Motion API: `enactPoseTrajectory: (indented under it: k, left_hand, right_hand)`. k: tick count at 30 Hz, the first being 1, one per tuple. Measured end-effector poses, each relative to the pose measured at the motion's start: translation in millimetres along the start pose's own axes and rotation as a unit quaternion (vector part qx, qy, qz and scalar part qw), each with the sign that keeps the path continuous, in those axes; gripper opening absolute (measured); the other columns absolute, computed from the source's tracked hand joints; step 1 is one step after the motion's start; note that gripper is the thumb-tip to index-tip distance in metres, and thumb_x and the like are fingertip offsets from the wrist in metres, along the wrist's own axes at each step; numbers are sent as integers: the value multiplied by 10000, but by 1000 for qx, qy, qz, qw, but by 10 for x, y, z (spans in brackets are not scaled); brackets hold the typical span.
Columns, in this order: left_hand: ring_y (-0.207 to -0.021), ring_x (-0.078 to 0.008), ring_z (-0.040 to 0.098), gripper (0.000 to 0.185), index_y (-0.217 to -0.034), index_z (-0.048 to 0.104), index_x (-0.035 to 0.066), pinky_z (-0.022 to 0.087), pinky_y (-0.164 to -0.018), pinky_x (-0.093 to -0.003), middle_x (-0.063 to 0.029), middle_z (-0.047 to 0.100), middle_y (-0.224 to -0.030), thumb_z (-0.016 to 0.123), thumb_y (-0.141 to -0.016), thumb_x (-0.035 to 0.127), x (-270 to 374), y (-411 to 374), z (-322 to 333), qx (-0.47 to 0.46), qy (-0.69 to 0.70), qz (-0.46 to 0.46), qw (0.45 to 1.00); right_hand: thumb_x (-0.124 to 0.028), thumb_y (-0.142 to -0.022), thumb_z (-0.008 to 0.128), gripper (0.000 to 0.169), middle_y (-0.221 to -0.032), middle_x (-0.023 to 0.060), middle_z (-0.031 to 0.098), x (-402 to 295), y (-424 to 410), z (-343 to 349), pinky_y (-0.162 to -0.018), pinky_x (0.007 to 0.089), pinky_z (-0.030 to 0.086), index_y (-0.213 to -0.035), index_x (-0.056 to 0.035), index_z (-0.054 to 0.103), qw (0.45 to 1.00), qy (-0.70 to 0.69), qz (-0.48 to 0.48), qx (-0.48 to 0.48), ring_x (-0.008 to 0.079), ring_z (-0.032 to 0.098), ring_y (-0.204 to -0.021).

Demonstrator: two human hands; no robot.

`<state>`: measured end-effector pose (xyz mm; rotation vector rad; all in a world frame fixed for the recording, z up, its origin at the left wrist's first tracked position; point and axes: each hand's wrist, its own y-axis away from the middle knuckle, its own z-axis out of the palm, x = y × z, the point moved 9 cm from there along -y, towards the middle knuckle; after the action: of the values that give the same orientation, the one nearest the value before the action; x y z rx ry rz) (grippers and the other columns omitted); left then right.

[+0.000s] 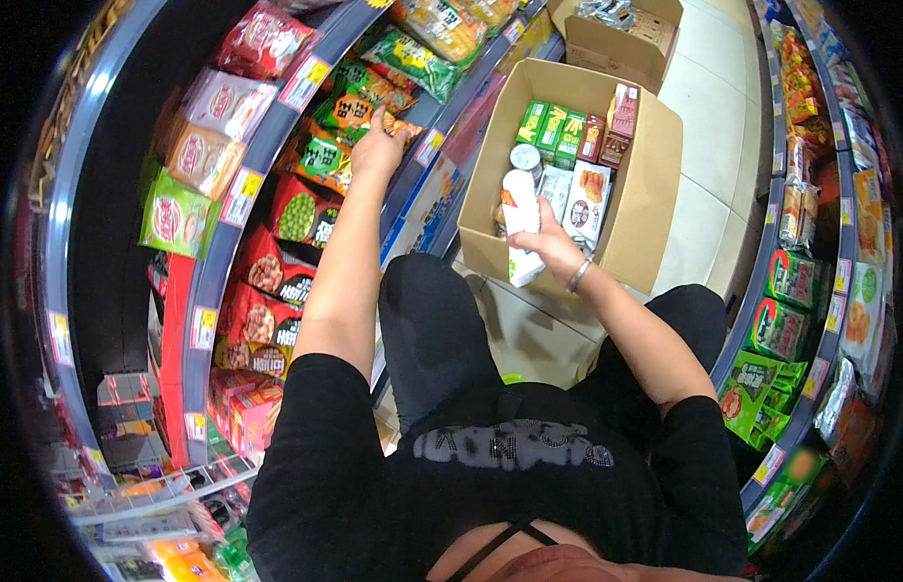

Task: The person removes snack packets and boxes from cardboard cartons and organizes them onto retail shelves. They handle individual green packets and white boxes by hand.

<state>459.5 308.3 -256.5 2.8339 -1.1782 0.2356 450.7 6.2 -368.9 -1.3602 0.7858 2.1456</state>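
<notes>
My left hand (379, 149) reaches onto the left shelf and rests against orange and green snack bags (353, 110); whether its fingers grip a bag cannot be told. A red bag with green peas pictured (295, 211) lies below that forearm. My right hand (550, 244), with a bracelet on the wrist, is closed on a white snack package (522, 218) at the near left corner of an open cardboard box (651, 196). Inside the box stand green snack boxes (551, 133), brown and pink boxes (617, 124), a round canister (526, 158) and a white snack bag (588, 202).
Price-tagged shelf edges (222, 240) curve along the left, with wrapped snacks. A second open carton (619, 54) stands on the tiled floor beyond the box. Another stocked shelf (815, 327) runs along the right. A wire rack (168, 495) is at the lower left.
</notes>
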Motion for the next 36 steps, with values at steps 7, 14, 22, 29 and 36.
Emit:
enactPoseTrajectory:
  k: [7,14,22,29,36]
  left_hand:
    - [-832,-401,637,547,-1329,428,168,499,-734,-477,-248,650,-882,648,-840,275,132,220,-77,92,27,99,990]
    - [-878,-384,642,562,-1370,374,235,523,-757,-477,-229,619,-998,620,-870,308,333,-50,-97,112,-21,105,988]
    - [-884,-409,620,802,-1485,165,246,503,-773,-482,-246,612,-984,640,-854,385,423,257,-213,107,44,72,991]
    - [-1326,-445,246,922,-1451,100,-41,228,-1108,-482,-334,203,-1418,709,-811,220,-451,1212,-226,299,240,28,923]
    - [-1326,-505,208,1028,-1465,-29,21,261,-1091,-468,-405,121,-1408,730,-785,153,-712,633,18,250,276,-87,924]
  right_hand:
    - [-118,-700,726,973,-1227,158,508,64,-61,-137,-906,303,455,-1449,24,121,1000,26,5,15,227,532,-1088]
    - [-159,-698,741,954,-1250,178,505,205,-80,-130,-933,315,439,-1446,0,170,997,76,2,14,236,527,-1109]
    - [-149,-701,728,920,-1245,167,514,263,-20,-36,-952,328,421,-1446,-25,204,989,145,-1,1,247,523,-1117]
    - [-200,-664,758,950,-1279,209,502,393,-65,29,-988,348,400,-1442,-37,237,989,148,0,-11,297,508,-1166]
    - [-112,-704,741,965,-1244,138,509,344,-27,130,-929,304,431,-1472,-36,162,978,208,3,-26,210,520,-1094]
